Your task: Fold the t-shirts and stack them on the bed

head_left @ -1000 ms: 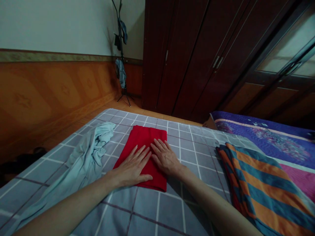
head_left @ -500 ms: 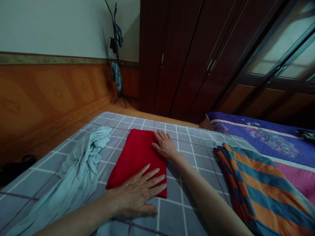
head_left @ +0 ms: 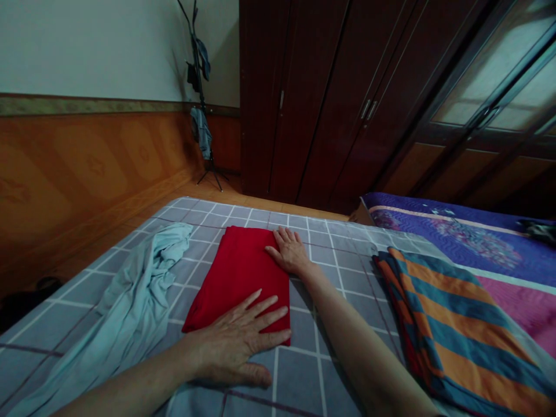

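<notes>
A red garment (head_left: 247,266), folded into a flat rectangle, lies on the grey checked bedsheet (head_left: 334,272). Across its near edge my left hand (head_left: 243,339) rests flat with fingers spread, the thumb over the sheet. My right hand (head_left: 289,250) lies on the far right edge of the red cloth, fingers stretched out and thumb apart. Neither hand grips anything. Left of the red cloth is a crumpled pale blue garment (head_left: 143,295), its near part partly behind my left forearm. On the right sits a folded pile with an orange and blue striped cloth (head_left: 460,324) on top.
Beyond the bed stand a dark wooden wardrobe (head_left: 330,98) and a coat rack (head_left: 200,87) with a few items hung on it. A second bed with a purple floral cover (head_left: 434,223) adjoins at the right. A dark object (head_left: 30,301) is on the floor at left.
The whole view has shifted slightly, so everything appears a little further left. Both hands keep nearly the same place on the red cloth.
</notes>
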Demonstrator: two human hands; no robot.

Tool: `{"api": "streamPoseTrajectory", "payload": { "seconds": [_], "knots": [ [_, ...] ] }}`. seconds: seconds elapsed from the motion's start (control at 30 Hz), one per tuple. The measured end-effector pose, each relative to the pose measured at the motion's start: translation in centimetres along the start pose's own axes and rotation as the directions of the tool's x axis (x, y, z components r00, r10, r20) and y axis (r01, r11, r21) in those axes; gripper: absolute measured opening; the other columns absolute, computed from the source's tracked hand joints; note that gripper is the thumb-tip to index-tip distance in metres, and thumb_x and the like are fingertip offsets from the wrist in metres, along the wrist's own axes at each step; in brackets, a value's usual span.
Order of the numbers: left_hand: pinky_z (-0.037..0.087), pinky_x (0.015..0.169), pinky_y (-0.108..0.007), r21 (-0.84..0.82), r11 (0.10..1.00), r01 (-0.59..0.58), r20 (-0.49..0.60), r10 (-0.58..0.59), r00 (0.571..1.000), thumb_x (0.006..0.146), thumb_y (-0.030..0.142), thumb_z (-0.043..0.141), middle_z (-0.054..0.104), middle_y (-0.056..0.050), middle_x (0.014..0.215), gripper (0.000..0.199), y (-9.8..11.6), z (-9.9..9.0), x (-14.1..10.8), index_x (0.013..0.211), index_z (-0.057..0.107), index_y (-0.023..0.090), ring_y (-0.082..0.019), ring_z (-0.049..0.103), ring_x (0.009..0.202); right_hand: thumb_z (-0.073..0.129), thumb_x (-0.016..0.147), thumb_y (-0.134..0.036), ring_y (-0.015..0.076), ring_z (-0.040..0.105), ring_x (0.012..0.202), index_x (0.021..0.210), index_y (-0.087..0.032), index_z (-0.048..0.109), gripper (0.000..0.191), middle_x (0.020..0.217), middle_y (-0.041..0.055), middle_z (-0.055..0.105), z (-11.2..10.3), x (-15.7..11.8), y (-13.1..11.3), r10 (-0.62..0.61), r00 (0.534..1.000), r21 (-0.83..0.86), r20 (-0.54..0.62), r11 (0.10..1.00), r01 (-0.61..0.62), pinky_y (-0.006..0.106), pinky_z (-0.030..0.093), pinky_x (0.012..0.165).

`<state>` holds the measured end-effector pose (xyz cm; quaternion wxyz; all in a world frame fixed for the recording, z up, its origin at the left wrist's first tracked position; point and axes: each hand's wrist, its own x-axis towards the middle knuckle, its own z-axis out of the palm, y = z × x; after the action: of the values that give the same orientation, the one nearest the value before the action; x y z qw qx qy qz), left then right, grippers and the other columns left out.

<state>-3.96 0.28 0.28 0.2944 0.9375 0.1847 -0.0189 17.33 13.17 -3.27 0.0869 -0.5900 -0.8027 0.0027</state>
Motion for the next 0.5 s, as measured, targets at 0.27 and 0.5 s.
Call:
{"api": "streamPoseTrajectory", "payload": {
  "seconds": [0.27,0.5],
  "knots": [
    [0.005,0.111,-0.062,-0.026,1.000,-0.014,0.005,0.014,1.000,0.087,0.062,0.042,0.005,-0.003,0.156,0.065,0.0,-0.1,-0.1,0.145,0.025,0.038,-0.034,0.001,0.141,0.031,0.093,-0.058,0.0262,0.019,0.140,0.143,-0.017,0.035,0.065,0.152,0.0128,0.024,-0.7,-1.7,-5.6,-0.286,0.958,0.052,-0.017,0.957,0.286,0.044,0.014,0.113],
    [0.002,0.111,-0.061,-0.007,0.999,-0.051,-0.029,0.051,0.998,0.085,0.063,0.047,0.002,-0.004,0.156,0.070,-0.3,0.2,-0.2,0.145,0.024,0.036,-0.034,-0.002,0.141,0.027,0.091,-0.063,0.0252,0.021,0.140,0.145,-0.016,0.031,0.071,0.151,0.0110,0.027,0.7,1.9,-7.5,-0.382,0.923,0.045,0.043,0.924,0.380,0.042,0.016,0.113]
  ]
}}
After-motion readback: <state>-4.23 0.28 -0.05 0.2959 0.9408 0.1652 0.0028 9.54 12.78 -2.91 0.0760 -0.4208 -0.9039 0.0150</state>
